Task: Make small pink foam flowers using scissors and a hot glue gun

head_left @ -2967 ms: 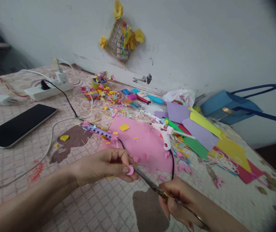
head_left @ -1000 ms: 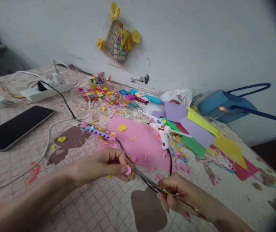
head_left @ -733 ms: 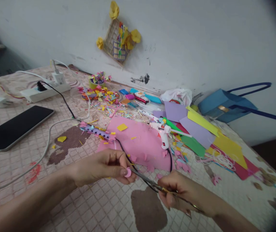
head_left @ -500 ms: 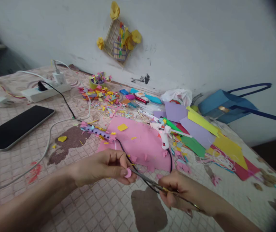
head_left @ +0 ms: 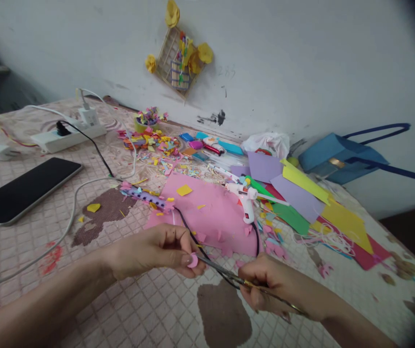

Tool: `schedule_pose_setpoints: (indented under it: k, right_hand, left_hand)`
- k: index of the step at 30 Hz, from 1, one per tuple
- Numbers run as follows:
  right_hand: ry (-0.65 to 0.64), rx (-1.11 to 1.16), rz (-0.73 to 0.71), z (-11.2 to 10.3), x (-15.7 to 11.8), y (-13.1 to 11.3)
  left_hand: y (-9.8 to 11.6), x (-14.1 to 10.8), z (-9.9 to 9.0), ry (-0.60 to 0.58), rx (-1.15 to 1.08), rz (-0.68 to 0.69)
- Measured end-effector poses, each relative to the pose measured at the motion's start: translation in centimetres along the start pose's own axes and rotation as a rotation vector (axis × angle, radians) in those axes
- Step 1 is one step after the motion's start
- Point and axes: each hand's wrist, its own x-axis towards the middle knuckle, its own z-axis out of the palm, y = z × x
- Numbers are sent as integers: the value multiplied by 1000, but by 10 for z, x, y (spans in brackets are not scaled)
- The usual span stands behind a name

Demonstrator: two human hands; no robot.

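Between thumb and fingers, my left hand [head_left: 156, 251] pinches a small pink paper piece [head_left: 193, 260] with a curved edge. My right hand [head_left: 271, 285] is closed around the handles of a pair of scissors [head_left: 229, 274], whose blades point left and reach the pink piece. Whether the blades are on the paper or just beside it, I cannot tell. Beyond both hands lies a pink paper sheet [head_left: 211, 208] with scraps on it. A white glue gun [head_left: 244, 198] rests at the sheet's right side, its black cord running under the scissors.
A purple spotted stick [head_left: 147, 199] with paper bits lies left of the sheet. Further left are a phone [head_left: 28, 188] and a power strip [head_left: 69, 138]. Coloured papers [head_left: 298, 198] and a blue bag [head_left: 341, 157] sit right. Scraps [head_left: 153, 142] pile near the wall.
Almost nothing differs. Both hands keep their places, and the scissors and pink paper piece stay together with barely any shift.
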Motion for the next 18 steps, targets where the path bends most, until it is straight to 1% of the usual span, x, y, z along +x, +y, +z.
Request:
schedule_pose_setpoints:
  k: [8,14,18]
  right_hand:
    - [-6,-29,-9,0,0,-4]
    - [17,-83,-41,0,-1,2]
    - [-24,-55,-37,-1,-2,0]
  left_hand:
    - [0,0,0,-6,7,7]
    - [1,0,1,-1,-1,7]
    - [2,0,2,2,-12,-5]
